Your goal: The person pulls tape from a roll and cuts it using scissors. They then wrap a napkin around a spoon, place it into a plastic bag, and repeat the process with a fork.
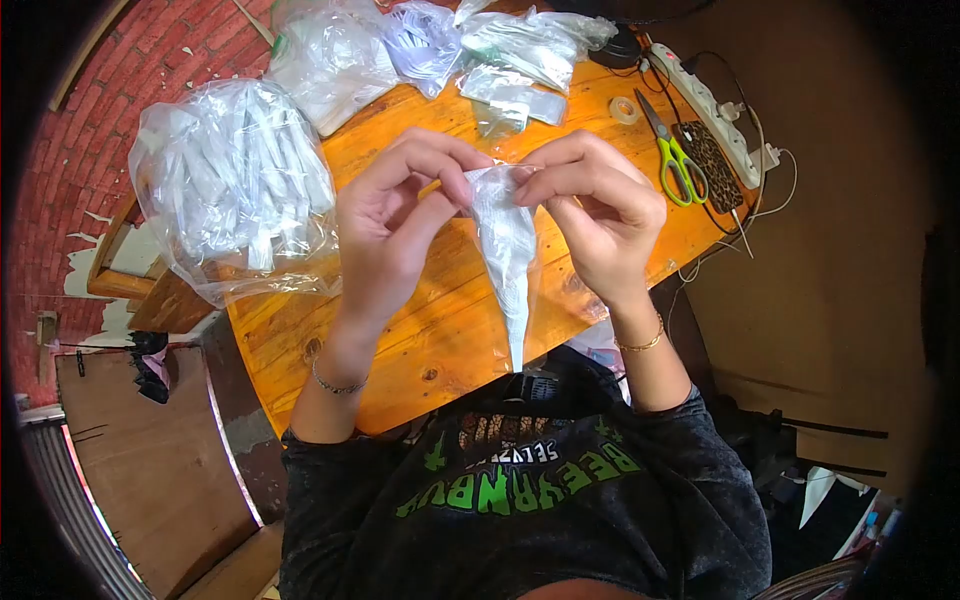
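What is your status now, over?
Hands: left hand and right hand both pinch top of small clear bag. Beside left hand: large bag of packets. Apart, at right: scissors.

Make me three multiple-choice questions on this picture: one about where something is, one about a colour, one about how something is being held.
1. Where do the scissors lie?
A. On the wooden table, out past the right hand
B. Inside a big bag
C. On the floor

2. What colour are the scissors' handles?
A. Red
B. Green
C. Black

3. How is the clear packet held?
A. Flat on the table, untouched
B. By one hand alone
C. Pinched at its top by both hands, hanging down

Answers:
1 A, they rest on the tabletop beside the tape roll.
2 B, the handle loops are bright green.
3 C, the left hand and the right hand both grip its upper edge.
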Demonstrator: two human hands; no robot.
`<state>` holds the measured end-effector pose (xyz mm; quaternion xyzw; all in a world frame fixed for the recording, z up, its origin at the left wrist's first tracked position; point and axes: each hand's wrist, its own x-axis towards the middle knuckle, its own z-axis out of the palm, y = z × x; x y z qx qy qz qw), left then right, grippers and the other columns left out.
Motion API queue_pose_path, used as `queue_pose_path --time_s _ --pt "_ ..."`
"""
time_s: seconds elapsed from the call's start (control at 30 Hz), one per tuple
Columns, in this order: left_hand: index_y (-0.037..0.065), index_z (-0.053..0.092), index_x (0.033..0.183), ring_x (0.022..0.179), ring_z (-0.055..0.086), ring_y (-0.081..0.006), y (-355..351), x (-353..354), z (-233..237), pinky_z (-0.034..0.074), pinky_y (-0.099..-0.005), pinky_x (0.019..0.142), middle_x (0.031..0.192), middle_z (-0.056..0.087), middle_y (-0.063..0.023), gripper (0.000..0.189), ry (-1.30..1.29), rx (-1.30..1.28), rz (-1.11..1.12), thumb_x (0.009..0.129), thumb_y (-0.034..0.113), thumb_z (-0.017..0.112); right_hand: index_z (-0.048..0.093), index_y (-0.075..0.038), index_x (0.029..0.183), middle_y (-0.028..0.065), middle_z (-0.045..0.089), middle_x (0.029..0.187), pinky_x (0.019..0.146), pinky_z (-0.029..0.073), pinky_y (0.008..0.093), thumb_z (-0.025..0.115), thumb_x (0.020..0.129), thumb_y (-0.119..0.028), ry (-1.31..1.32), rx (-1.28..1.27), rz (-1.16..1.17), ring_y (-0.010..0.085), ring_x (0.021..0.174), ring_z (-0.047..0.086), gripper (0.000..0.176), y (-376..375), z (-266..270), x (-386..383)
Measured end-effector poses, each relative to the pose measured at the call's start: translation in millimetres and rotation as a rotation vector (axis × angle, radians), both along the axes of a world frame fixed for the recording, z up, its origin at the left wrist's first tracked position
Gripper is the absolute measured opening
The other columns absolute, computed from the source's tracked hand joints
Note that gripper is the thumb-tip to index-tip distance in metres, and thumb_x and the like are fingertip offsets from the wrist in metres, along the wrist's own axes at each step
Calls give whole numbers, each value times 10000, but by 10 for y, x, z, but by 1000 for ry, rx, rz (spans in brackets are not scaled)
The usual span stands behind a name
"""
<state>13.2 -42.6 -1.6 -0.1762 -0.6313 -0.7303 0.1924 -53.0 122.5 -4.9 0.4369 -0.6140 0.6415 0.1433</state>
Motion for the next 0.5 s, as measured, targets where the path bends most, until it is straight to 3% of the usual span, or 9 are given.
queue_pose_path --time_s 0.1,0.2,0.5 --pt "-22 573 883 864 571 -124 65 62 135 473 -212 737 998 582 -114 93 -212 335 -100 793 -45 565 650 -8 714 90 613 753 604 478 259 588 630 95 48 21 -48 174 700 610 146 -2 10 13" --pt "-34 601 953 855 591 -109 125 54 129 477 -207 737 985 616 -107 160 -248 84 63 797 -5 611 646 -5 717 88 608 747 599 479 257 586 636 97 90 34 -74 171 691 610 144 -9 2 -4" --pt "-83 600 989 798 602 -85 48 36 60 481 -190 731 883 646 -85 225 -423 -44 -70 786 1 649 619 37 724 94 598 757 579 482 241 567 649 110 128 26 -46 159 634 607 117 -9 -11 -67"
